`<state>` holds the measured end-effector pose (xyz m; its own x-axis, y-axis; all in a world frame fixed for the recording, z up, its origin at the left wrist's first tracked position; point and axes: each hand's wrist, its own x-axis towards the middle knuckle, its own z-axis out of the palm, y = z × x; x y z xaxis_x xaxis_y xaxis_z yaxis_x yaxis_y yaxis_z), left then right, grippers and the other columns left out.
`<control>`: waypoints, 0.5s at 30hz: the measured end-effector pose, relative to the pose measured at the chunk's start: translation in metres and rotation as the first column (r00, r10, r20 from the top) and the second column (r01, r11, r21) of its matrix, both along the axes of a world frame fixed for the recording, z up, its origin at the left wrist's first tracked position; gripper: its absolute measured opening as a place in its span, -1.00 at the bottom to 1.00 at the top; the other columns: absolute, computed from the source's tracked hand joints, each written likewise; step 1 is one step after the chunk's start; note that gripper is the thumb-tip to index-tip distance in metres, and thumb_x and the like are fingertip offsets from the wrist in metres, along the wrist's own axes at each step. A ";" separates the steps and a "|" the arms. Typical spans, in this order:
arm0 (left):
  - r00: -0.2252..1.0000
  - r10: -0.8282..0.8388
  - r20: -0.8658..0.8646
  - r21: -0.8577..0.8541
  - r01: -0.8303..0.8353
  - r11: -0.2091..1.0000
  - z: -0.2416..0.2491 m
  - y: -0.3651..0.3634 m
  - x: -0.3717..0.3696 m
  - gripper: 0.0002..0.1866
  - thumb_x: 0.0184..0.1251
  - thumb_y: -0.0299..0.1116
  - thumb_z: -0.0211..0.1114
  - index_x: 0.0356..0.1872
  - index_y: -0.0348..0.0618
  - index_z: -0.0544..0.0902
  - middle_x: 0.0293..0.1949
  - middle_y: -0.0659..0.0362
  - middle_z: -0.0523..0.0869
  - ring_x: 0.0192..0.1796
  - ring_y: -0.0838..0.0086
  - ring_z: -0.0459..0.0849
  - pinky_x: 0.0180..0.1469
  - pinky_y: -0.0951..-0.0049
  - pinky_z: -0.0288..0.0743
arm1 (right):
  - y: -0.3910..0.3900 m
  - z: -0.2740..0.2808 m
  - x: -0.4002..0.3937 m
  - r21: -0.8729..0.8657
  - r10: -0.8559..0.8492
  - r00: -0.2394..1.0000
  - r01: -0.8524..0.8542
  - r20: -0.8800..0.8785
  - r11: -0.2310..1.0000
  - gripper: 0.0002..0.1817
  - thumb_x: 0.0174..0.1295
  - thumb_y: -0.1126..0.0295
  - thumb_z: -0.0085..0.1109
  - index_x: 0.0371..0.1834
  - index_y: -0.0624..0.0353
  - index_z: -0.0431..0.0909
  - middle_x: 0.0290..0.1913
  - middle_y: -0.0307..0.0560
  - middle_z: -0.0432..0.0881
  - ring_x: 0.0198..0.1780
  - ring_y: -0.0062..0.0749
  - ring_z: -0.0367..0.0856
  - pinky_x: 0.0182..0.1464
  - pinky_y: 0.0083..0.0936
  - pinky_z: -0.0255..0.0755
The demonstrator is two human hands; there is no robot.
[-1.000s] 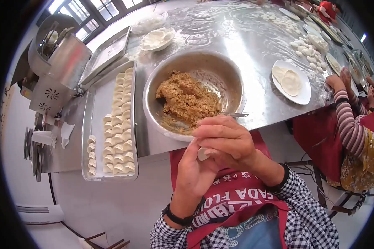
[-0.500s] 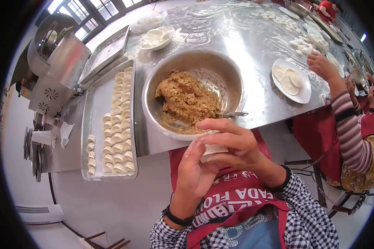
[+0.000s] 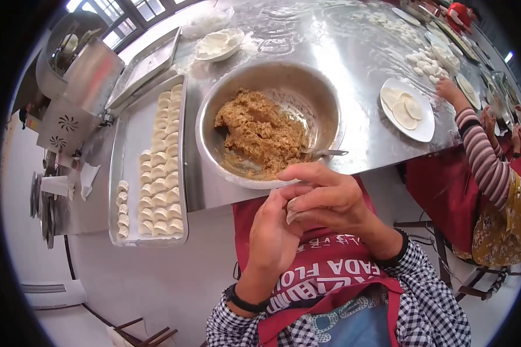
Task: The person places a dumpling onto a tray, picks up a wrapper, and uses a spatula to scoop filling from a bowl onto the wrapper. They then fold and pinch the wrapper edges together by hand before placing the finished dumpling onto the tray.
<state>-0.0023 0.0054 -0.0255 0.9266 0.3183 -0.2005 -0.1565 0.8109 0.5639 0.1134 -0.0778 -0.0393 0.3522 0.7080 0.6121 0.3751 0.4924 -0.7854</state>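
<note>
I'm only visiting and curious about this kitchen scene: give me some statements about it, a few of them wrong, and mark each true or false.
1. The large round steel bowl holds a lumpy brown filling. True.
2. The rectangular metal tray of pale dumplings is right of the bowl. False: it is on the left.
3. The person's left hand and right hand are together at a small piece of pale dough. True.
4. The white plate holds folded dumplings. False: it holds flat, round wrappers.
5. A metal utensil handle extends over the bowl's rim. True.
</note>
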 end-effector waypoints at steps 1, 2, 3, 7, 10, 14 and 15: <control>1.000 0.016 -0.011 0.010 -0.016 1.000 0.003 -0.001 0.001 -0.50 0.43 -0.08 -0.31 0.00 -0.33 0.39 -0.07 0.03 0.54 -0.03 0.34 0.54 0.04 0.32 0.42 | -0.001 0.007 0.000 -0.035 -0.022 0.999 0.023 0.029 0.999 -0.82 -0.15 0.57 0.28 -0.40 0.20 0.60 0.03 0.10 0.46 -0.02 -0.21 0.50 -0.09 -0.48 0.43; 1.000 0.017 -0.013 0.008 -0.017 1.000 0.003 0.000 0.002 -0.50 0.43 -0.08 -0.31 0.00 -0.33 0.39 -0.07 0.03 0.54 -0.03 0.34 0.54 0.04 0.32 0.42 | -0.002 0.010 0.000 -0.070 -0.042 0.997 0.046 0.058 0.996 -0.82 -0.15 0.57 0.28 -0.41 0.19 0.61 0.03 0.09 0.46 -0.02 -0.21 0.49 -0.09 -0.48 0.43; 0.999 -0.025 -0.025 0.051 0.026 0.998 0.004 0.000 0.002 -0.49 0.43 -0.07 -0.31 0.00 -0.34 0.39 -0.07 0.03 0.54 -0.03 0.34 0.54 0.04 0.33 0.42 | -0.002 0.008 0.001 -0.073 -0.042 0.998 0.046 0.054 0.996 -0.82 -0.15 0.57 0.28 -0.41 0.19 0.61 0.03 0.09 0.46 -0.02 -0.21 0.49 -0.09 -0.48 0.43; 0.994 -0.015 -0.110 0.081 0.024 0.996 -0.001 -0.001 0.002 -0.47 0.43 -0.06 -0.33 0.00 -0.38 0.38 -0.06 0.02 0.53 -0.04 0.34 0.54 0.03 0.34 0.43 | -0.004 0.004 0.005 -0.071 0.029 0.995 -0.022 0.093 0.997 -0.82 -0.21 0.57 0.31 -0.45 0.21 0.59 0.03 0.08 0.45 0.01 -0.19 0.47 -0.01 -0.41 0.37; 0.995 -0.047 -0.088 0.118 0.058 0.991 0.005 -0.002 0.003 -0.46 0.43 -0.06 -0.34 0.01 -0.38 0.38 -0.05 0.02 0.53 -0.02 0.35 0.54 0.04 0.35 0.43 | -0.006 0.013 0.007 -0.124 0.039 0.987 -0.020 0.158 0.992 -0.80 -0.20 0.55 0.34 -0.43 0.23 0.57 0.04 0.11 0.43 0.04 -0.16 0.44 -0.01 -0.38 0.40; 0.991 -0.064 -0.116 0.144 0.081 0.986 0.005 -0.003 0.004 -0.47 0.44 -0.08 -0.35 0.04 -0.38 0.35 -0.03 0.01 0.51 0.01 0.34 0.52 0.06 0.35 0.42 | -0.006 0.007 0.010 -0.098 0.079 0.977 -0.060 0.197 0.993 -0.81 -0.15 0.54 0.34 -0.43 0.27 0.55 0.04 0.17 0.42 0.06 -0.13 0.44 -0.03 -0.37 0.47; 0.992 -0.043 -0.122 0.137 0.060 0.989 0.006 -0.004 0.005 -0.48 0.44 -0.09 -0.36 0.06 -0.37 0.33 -0.01 0.01 0.50 0.02 0.33 0.51 0.07 0.34 0.42 | -0.006 0.008 0.011 -0.098 0.079 0.977 -0.060 0.197 0.993 -0.81 -0.15 0.54 0.34 -0.43 0.27 0.55 0.04 0.17 0.42 0.06 -0.13 0.44 -0.03 -0.37 0.47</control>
<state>0.0028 0.0015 -0.0192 0.9148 0.3035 -0.2665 -0.0420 0.7277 0.6846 0.1244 -0.0838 -0.0315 0.1772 0.7826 0.5968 0.4967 0.4524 -0.7407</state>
